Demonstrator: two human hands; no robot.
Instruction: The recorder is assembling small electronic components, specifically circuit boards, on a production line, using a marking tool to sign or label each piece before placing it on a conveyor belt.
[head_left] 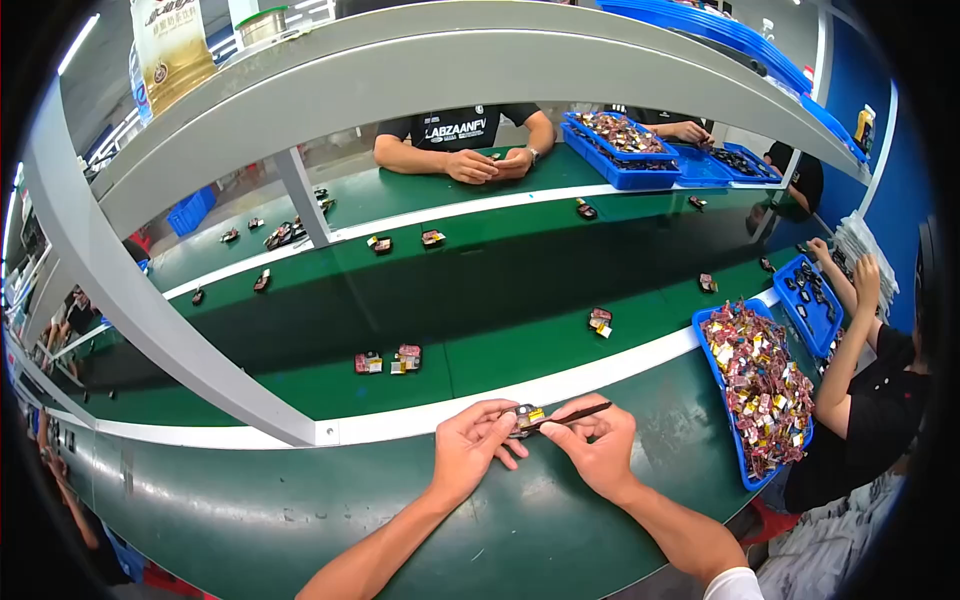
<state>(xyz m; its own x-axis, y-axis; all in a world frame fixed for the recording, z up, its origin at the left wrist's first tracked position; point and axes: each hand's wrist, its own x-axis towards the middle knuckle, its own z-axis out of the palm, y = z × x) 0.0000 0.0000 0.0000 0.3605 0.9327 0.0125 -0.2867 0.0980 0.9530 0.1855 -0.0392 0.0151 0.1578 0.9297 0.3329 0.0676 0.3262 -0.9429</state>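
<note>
Above the near strip of the green workbench [400,500], my left hand [464,452] is closed on a small black electronic housing [522,420] with a yellow-labelled part in it. My right hand [602,452] grips a thin, dark, pen-like tool [582,413], whose tip meets the housing at its right side. Fingers partly hide both the housing and the tool's tip. Beyond my hands, a pair of similar small assemblies [405,360] with reddish boards lies on the green belt. Another assembly [600,321] rests farther right.
To my right stands a blue tray [742,455] heaped with small reddish parts; a blue tray of black housings [812,290] sits behind it. A person [860,390] works there, and another person [460,150] sits opposite. A grey frame post [190,340] slants down at left.
</note>
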